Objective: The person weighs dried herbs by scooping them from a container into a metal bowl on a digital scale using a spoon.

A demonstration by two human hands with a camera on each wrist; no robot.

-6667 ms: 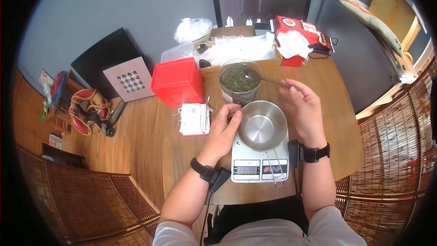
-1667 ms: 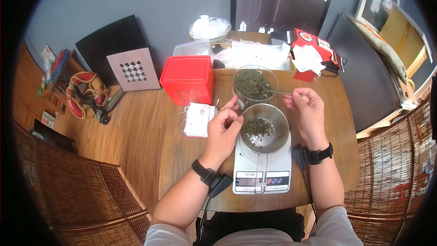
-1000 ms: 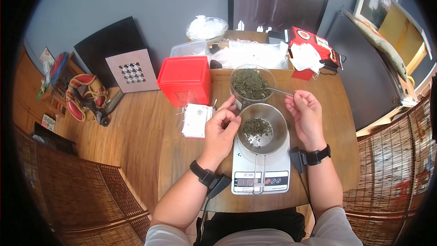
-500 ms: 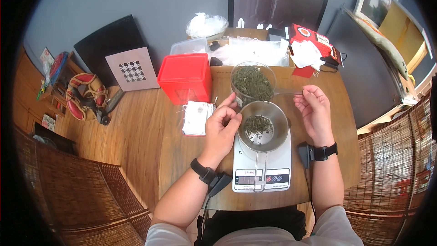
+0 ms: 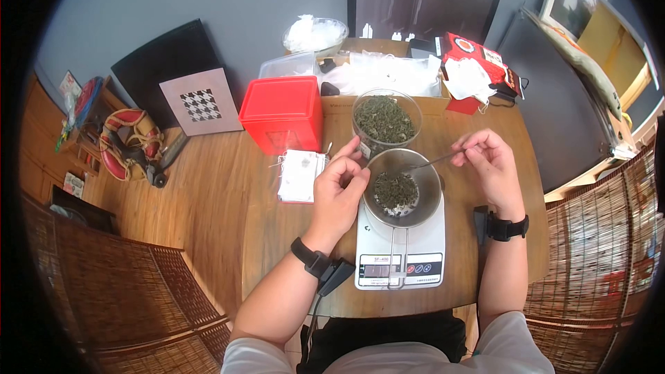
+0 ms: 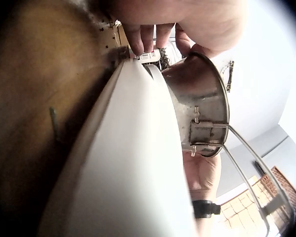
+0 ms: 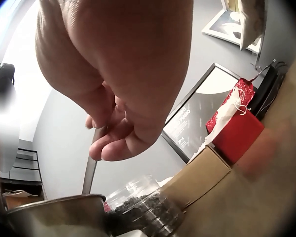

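A metal pan (image 5: 428, 201) with a wire handle sits on the white scale (image 5: 368, 235), dried green leaves (image 5: 395, 190) inside it. The left hand (image 5: 339, 197) touches the pan's left rim, its index finger reaching toward the clear jar (image 5: 388, 140) of leaves behind. The right hand (image 5: 490, 166) pinches the handle of a spoon (image 5: 438, 159), whose other end dips into the pan. In the right wrist view the right hand (image 7: 123, 79) holds the spoon handle (image 7: 90, 170) above the pan rim (image 7: 59, 201). The left wrist view shows the left hand (image 6: 187, 19) beside the pan (image 6: 202, 98).
A red box (image 5: 282, 114) and a stack of white packets (image 5: 299, 174) stand left of the jar. Behind it lies a cardboard box (image 5: 339, 104) with white bags (image 5: 391, 76). At the back right are a red package (image 5: 471, 52) and a white cloth-like item (image 5: 466, 82).
The right hand has moved the spoon from the jar to the pan. The pan, bare at first, holds leaves, more now than half a second ago. The left hand stays at its rim.
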